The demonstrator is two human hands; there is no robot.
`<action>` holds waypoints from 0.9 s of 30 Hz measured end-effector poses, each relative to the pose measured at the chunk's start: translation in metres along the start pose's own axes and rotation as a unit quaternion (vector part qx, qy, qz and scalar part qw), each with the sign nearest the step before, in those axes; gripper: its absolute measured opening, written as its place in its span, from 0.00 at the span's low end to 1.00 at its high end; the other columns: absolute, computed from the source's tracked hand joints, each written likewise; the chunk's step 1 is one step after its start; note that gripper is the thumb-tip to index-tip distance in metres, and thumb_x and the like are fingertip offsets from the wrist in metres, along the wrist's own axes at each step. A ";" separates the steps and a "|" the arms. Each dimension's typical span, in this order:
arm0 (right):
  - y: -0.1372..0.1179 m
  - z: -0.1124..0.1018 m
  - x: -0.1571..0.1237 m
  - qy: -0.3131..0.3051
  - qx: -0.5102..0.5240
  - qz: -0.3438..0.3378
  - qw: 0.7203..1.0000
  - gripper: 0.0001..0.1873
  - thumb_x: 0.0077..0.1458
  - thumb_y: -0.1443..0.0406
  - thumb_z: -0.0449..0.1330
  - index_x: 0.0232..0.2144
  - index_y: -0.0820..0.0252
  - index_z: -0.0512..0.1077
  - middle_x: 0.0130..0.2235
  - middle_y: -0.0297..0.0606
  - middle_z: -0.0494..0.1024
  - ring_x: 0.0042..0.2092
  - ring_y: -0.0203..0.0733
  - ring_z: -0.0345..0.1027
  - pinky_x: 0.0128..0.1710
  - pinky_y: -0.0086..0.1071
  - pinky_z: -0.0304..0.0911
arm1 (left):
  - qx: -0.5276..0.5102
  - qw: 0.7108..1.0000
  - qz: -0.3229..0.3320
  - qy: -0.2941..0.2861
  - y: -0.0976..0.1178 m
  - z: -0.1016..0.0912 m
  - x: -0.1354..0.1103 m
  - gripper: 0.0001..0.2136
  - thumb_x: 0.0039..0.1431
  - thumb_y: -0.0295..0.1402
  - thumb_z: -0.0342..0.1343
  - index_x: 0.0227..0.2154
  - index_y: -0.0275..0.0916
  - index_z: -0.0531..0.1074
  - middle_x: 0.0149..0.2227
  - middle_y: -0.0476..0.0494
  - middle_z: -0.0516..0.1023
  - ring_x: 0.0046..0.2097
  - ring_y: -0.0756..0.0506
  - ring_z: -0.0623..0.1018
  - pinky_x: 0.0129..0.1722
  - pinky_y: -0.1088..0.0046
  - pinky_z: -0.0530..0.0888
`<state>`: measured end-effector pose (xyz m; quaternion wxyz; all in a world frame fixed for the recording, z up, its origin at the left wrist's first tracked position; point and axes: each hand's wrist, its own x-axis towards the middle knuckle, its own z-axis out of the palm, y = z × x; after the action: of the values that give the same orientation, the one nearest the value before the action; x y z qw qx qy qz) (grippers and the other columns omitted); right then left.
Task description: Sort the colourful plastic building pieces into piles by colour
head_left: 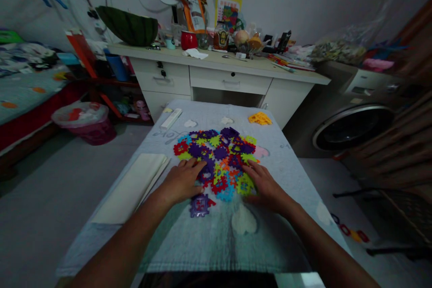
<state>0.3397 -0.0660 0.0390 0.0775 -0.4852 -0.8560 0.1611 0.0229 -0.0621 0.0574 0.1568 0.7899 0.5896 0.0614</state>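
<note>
A spread of plastic interlocking building pieces [221, 152] in purple, red, lime, orange and blue lies on the cloth-covered table [283, 229]. My left hand [185, 179] rests at the left edge of the pile, fingers stretched over some purple pieces. On the pile's right side my right hand [265, 184] touches the lime pieces with its fingers spread. Neither hand grips a piece that I can see. Just below my left hand sits a purple square piece [199, 205] with a red bit beside it. A heap of yellow-orange pieces [260, 119] is at the far right.
On the table's left lie a folded cream cloth or paper [133, 189] and a white remote-like bar [171, 119]. Behind stands a white desk [232, 72] holding a cut watermelon [130, 27] and jars. A washing machine [351, 108] is right, a pink bin [87, 128] left.
</note>
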 end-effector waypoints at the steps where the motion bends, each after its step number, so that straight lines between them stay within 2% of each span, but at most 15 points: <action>1: 0.000 -0.001 0.006 0.008 0.001 -0.001 1.000 0.49 0.43 0.60 0.71 0.65 0.57 0.56 0.68 0.54 0.51 0.67 0.61 0.46 0.64 0.55 0.49 | -0.006 1.000 0.013 0.004 0.002 0.001 0.001 0.34 0.45 0.36 0.63 0.59 0.48 0.66 0.60 0.35 0.68 0.58 0.31 0.70 0.54 0.54 0.69; 4: -0.001 -0.005 0.025 0.046 0.009 -0.007 0.999 0.41 0.46 0.67 0.68 0.62 0.59 0.61 0.66 0.54 0.54 0.66 0.57 0.51 0.63 0.52 0.52 | -0.021 0.998 0.051 0.015 0.006 0.003 0.010 0.32 0.48 0.33 0.62 0.59 0.46 0.66 0.59 0.37 0.68 0.58 0.34 0.70 0.56 0.57 0.68; 7: -0.002 -0.007 0.047 0.099 0.021 -0.027 0.995 0.38 0.47 0.71 0.65 0.61 0.58 0.62 0.65 0.52 0.57 0.65 0.54 0.53 0.63 0.50 0.54 | -0.032 0.997 0.070 0.028 0.009 0.007 0.027 0.30 0.51 0.31 0.59 0.59 0.43 0.66 0.57 0.37 0.70 0.57 0.36 0.70 0.58 0.59 0.67; 10: -0.004 -0.010 0.070 0.138 0.033 -0.043 0.989 0.40 0.47 0.71 0.66 0.62 0.58 0.61 0.64 0.52 0.58 0.65 0.55 0.53 0.63 0.50 0.54 | -0.045 0.995 0.077 0.052 0.011 0.013 0.046 0.29 0.52 0.28 0.57 0.60 0.41 0.65 0.58 0.36 0.69 0.58 0.37 0.70 0.59 0.59 0.66; 14: -0.010 -0.014 0.101 0.198 0.060 -0.050 0.977 0.42 0.49 0.69 0.65 0.65 0.57 0.55 0.64 0.52 0.57 0.66 0.53 0.51 0.65 0.50 0.51 | -0.077 0.985 0.106 0.115 0.013 0.015 0.066 0.33 0.54 0.25 0.55 0.63 0.37 0.57 0.60 0.35 0.67 0.61 0.39 0.67 0.62 0.60 0.64; 18: -0.017 -0.017 0.123 0.236 0.077 -0.060 0.967 0.42 0.52 0.65 0.64 0.66 0.58 0.51 0.65 0.52 0.55 0.67 0.51 0.49 0.66 0.48 0.51 | -0.070 0.979 0.090 0.171 0.006 0.006 0.066 0.34 0.53 0.31 0.59 0.63 0.39 0.57 0.62 0.35 0.64 0.63 0.37 0.64 0.64 0.55 0.61; 20: -0.018 -0.016 0.126 0.235 0.065 -0.053 0.968 0.42 0.53 0.62 0.65 0.66 0.61 0.52 0.65 0.54 0.55 0.67 0.52 0.49 0.66 0.49 0.50 | -0.056 0.985 0.066 0.147 0.000 0.000 0.053 0.34 0.52 0.38 0.61 0.63 0.40 0.59 0.63 0.34 0.62 0.65 0.34 0.61 0.64 0.51 0.59; 22: -0.018 -0.014 0.123 0.224 0.040 -0.040 0.973 0.42 0.52 0.59 0.65 0.65 0.62 0.54 0.65 0.56 0.54 0.67 0.55 0.47 0.65 0.52 0.49 | -0.046 0.993 0.057 0.093 -0.006 -0.003 0.035 0.38 0.49 0.46 0.63 0.62 0.41 0.60 0.66 0.33 0.56 0.67 0.30 0.56 0.64 0.49 0.57; 25: -0.017 -0.011 0.108 0.192 0.002 -0.032 0.981 0.42 0.51 0.54 0.65 0.64 0.61 0.57 0.67 0.57 0.51 0.68 0.60 0.44 0.64 0.56 0.47 | -0.040 0.997 0.071 -0.001 -0.010 -0.003 0.007 0.45 0.42 0.55 0.65 0.64 0.46 0.59 0.69 0.34 0.50 0.69 0.27 0.50 0.64 0.45 0.54; 27: -0.021 -0.009 0.092 0.150 -0.006 -0.049 0.987 0.45 0.50 0.49 0.65 0.64 0.61 0.57 0.68 0.57 0.48 0.68 0.62 0.42 0.64 0.59 0.47 | -0.035 0.994 0.087 -0.047 -0.011 0.000 -0.007 0.51 0.36 0.58 0.67 0.65 0.48 0.58 0.70 0.34 0.46 0.70 0.27 0.46 0.65 0.44 0.52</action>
<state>0.2780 0.0047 0.0530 0.2096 -0.4615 -0.8586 0.0770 0.0112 -0.0662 0.0545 0.2065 0.8341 0.5083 0.0580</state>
